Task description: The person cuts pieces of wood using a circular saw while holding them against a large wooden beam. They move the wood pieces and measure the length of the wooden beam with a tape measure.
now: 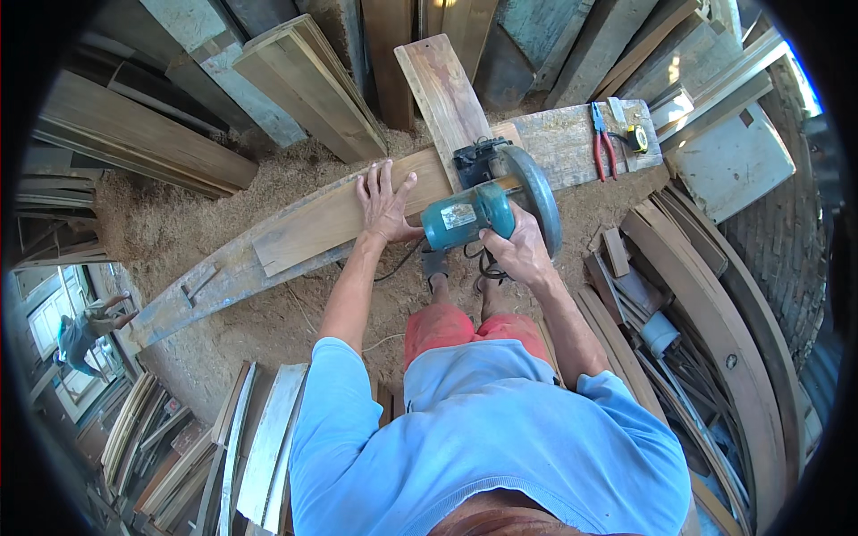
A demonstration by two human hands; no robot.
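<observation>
A teal circular saw (456, 223) with a rounded blade guard rests across the boards at the middle of a long, weathered plank bench (214, 286). My right hand (520, 248) is wrapped round its rear handle. To the left of the saw, my left hand (386, 204) lies with fingers spread on a brown wooden board (313, 225), its thumb side close to the motor housing. A second, shorter board (440, 85) sits crosswise over the first and runs away from me beneath the saw's base. The blade's lower part is hidden.
Red-handled pliers (602, 154) and a yellow tape measure (636, 138) lie at the bench's right end. A hammer-like tool (198, 284) lies toward the left end. Sawdust covers the ground; planks lean all round. Another person (82, 341) is at far left. A dark cord hangs near my feet.
</observation>
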